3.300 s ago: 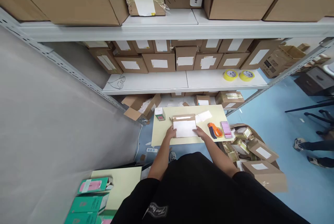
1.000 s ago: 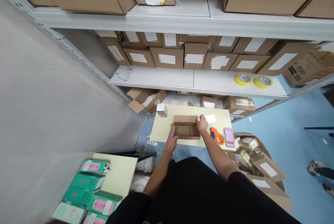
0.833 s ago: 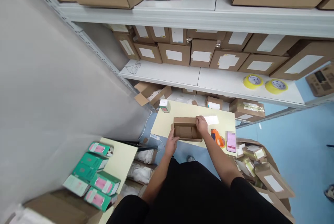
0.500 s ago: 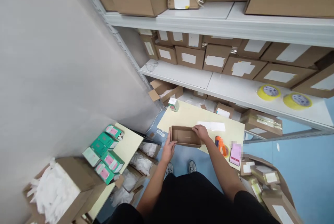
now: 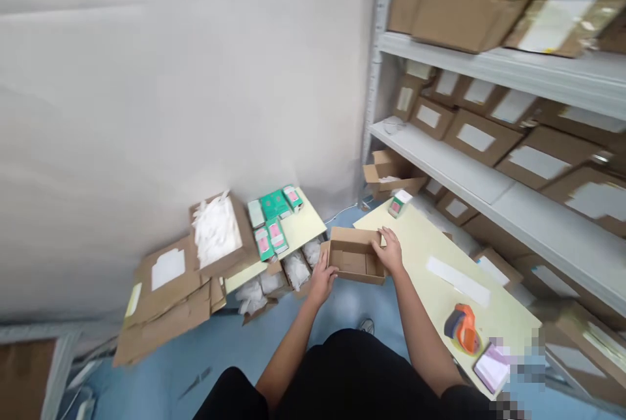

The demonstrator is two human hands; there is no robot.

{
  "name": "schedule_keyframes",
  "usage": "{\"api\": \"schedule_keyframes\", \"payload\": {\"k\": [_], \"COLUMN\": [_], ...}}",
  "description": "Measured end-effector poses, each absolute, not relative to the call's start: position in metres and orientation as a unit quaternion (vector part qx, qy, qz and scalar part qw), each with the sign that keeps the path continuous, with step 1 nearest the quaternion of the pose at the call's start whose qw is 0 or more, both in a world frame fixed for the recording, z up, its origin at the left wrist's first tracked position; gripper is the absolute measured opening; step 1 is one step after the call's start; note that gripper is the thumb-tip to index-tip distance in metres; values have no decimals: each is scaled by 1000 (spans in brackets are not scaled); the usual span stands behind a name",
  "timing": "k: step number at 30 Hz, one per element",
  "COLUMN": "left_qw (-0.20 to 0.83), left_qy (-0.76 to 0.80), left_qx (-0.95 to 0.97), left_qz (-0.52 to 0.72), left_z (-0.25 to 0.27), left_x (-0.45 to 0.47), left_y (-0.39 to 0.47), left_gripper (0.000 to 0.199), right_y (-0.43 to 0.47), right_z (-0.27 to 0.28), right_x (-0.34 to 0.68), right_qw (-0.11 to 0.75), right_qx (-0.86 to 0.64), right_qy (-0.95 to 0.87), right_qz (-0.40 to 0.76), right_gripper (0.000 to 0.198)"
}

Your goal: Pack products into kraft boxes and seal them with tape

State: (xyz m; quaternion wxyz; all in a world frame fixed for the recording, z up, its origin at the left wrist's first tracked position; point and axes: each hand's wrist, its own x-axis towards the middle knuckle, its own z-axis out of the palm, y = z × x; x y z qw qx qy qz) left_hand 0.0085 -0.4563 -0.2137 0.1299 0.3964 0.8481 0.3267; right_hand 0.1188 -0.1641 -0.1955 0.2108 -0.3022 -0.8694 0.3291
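An open cardboard box (image 5: 356, 237) is held up in front of me between both hands, and its inside looks bare. My left hand (image 5: 323, 278) grips its left end, thumb along the near edge. My right hand (image 5: 389, 252) clasps the right end, fingers over the rim. To the right lies the pale yellow table (image 5: 420, 244) with a small green and white box (image 5: 400, 203), a white paper strip (image 5: 458, 280), an orange tape dispenser (image 5: 464, 329) and a phone (image 5: 491, 368).
On the left, a second table (image 5: 303, 231) carries several green boxes (image 5: 275, 235) beside a carton of white filling (image 5: 218, 231). Flattened cardboard (image 5: 166, 289) leans below. Open cartons (image 5: 296, 270) stand under that table. A shelf rack (image 5: 454, 159) with labelled boxes fills the right.
My view has swung to the left, bringing the side table and wall nearer the middle. Both hands still hold the cardboard box, which is now tilted so its far wall shows more.
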Motion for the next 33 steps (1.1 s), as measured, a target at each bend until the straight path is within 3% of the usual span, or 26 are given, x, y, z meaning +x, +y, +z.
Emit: {"api": "schedule_keyframes", "payload": {"k": [6, 18, 25, 33], "left_qw": [88, 27, 5, -7], "left_qy": [881, 923, 920, 923], "left_qx": [292, 94, 57, 20], "left_qz": [360, 372, 388, 383], "left_z": [-215, -223, -230, -235], "left_x": [-21, -59, -78, -94], "left_y": [-583, -820, -861, -847], "left_gripper": [26, 21, 20, 18], "right_y": [-281, -531, -601, -612], "right_z": [-181, -178, -154, -146], "right_x": [23, -135, -211, -306], "right_qw": [228, 129, 49, -34], "right_qx": [-216, 5, 87, 37], "right_qy": [-878, -934, -959, -979], "right_qz": [361, 333, 264, 197], "right_gripper": [51, 49, 61, 67]}}
